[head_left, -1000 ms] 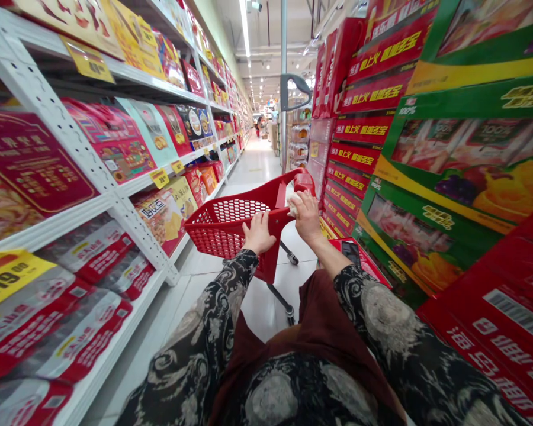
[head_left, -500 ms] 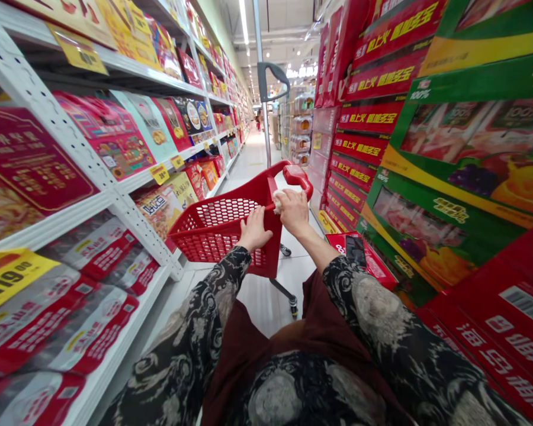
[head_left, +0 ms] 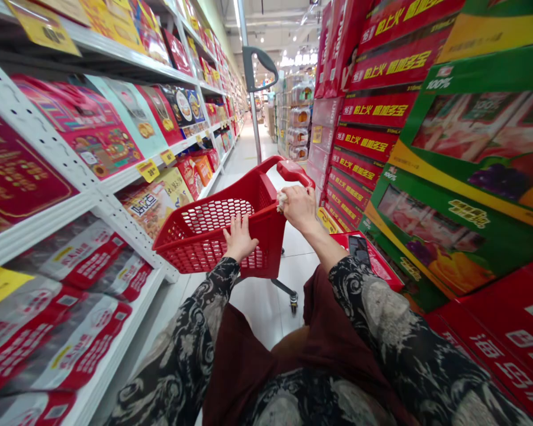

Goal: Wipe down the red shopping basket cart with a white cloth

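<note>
Between white shelving [head_left: 98, 198] and stacked cartons [head_left: 464, 204], a red shopping cart [head_left: 269, 254] is standing on the aisle floor, just ahead of the person's legs; left hand [head_left: 241, 238] is lying open on the basket's near rim, fingers spread; right hand [head_left: 299, 207] is clutching a bunched white cloth [head_left: 281, 202] at the basket's corner, beside the red handle [head_left: 294, 171]; dark phone [head_left: 359, 248] is lying on a red box [head_left: 385, 271] to the right; grey looped grip [head_left: 249, 74] is showing beyond the basket.
</note>
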The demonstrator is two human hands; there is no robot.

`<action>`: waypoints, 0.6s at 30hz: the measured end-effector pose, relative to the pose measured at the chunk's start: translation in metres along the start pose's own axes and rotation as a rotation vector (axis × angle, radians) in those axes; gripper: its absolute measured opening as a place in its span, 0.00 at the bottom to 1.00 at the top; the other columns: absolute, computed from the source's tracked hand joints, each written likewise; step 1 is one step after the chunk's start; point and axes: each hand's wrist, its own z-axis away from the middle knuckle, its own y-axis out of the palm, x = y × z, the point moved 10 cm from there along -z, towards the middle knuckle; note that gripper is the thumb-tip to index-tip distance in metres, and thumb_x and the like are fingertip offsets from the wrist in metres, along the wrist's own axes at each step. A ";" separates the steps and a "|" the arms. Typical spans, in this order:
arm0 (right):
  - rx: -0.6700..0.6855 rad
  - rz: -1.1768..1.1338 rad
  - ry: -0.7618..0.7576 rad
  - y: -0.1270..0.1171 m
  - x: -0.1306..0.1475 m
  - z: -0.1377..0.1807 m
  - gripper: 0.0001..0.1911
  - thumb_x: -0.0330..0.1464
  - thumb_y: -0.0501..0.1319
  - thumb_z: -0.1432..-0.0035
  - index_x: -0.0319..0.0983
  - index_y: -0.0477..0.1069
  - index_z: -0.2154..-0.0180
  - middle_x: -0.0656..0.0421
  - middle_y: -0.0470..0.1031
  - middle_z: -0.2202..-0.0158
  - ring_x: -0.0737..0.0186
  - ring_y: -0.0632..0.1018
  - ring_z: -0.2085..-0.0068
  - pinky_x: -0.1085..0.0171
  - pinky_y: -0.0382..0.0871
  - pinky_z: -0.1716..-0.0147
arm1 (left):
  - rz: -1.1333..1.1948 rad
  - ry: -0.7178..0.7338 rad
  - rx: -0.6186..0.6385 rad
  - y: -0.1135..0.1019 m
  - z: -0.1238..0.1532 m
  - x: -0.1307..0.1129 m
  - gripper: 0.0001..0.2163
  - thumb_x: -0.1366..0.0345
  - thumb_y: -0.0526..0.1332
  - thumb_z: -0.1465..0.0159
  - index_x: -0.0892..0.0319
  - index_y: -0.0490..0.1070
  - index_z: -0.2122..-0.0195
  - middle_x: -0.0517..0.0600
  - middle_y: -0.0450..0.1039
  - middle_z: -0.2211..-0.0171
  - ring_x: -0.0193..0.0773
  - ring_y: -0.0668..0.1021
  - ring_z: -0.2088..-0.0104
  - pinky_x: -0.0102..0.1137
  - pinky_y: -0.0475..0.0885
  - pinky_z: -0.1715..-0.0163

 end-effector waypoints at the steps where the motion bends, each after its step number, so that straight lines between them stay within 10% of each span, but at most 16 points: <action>1: -0.003 0.006 0.016 0.000 -0.001 -0.003 0.12 0.30 0.53 0.40 0.37 0.72 0.58 0.50 0.75 0.58 0.52 0.72 0.53 0.52 0.54 0.49 | 0.006 0.007 -0.004 0.001 -0.001 -0.002 0.39 0.63 0.57 0.45 0.58 0.41 0.34 0.57 0.37 0.31 0.49 0.43 0.32 0.55 0.46 0.38; 11: 0.075 -0.087 -0.174 0.051 0.044 0.008 0.15 0.30 0.52 0.39 0.38 0.68 0.50 0.51 0.71 0.48 0.52 0.67 0.45 0.48 0.47 0.40 | 0.086 0.036 -0.016 0.012 -0.024 -0.017 0.37 0.64 0.58 0.46 0.59 0.44 0.35 0.57 0.39 0.32 0.49 0.42 0.32 0.54 0.45 0.37; 18: -0.121 -0.055 0.028 0.024 -0.031 -0.004 0.18 0.26 0.51 0.41 0.35 0.69 0.49 0.48 0.64 0.41 0.51 0.62 0.40 0.47 0.48 0.40 | 0.125 0.050 -0.013 0.013 -0.031 -0.031 0.38 0.65 0.58 0.46 0.60 0.45 0.35 0.57 0.41 0.32 0.50 0.44 0.33 0.55 0.45 0.38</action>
